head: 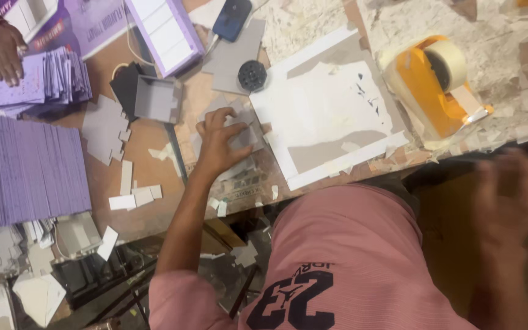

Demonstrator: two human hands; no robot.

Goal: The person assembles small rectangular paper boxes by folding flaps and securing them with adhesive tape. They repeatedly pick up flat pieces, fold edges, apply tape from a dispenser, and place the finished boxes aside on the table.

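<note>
My left hand (218,142) rests on the table with fingers spread over a flat grey cardboard cutout (244,135), pressing on it. My right hand (511,189) is down off the table edge at the right, blurred by motion; whether it holds anything I cannot tell. A white and grey board (328,110) lies just right of the left hand. An orange tape dispenser (435,82) with a roll of tape stands beyond the board at the right.
Another person's hand (4,52) rests on a pile of purple cards (38,82) at top left. A big purple stack (29,168) lies at left. A folded grey box (154,98), a black round piece (252,76), a phone (231,18) and paper scraps lie about.
</note>
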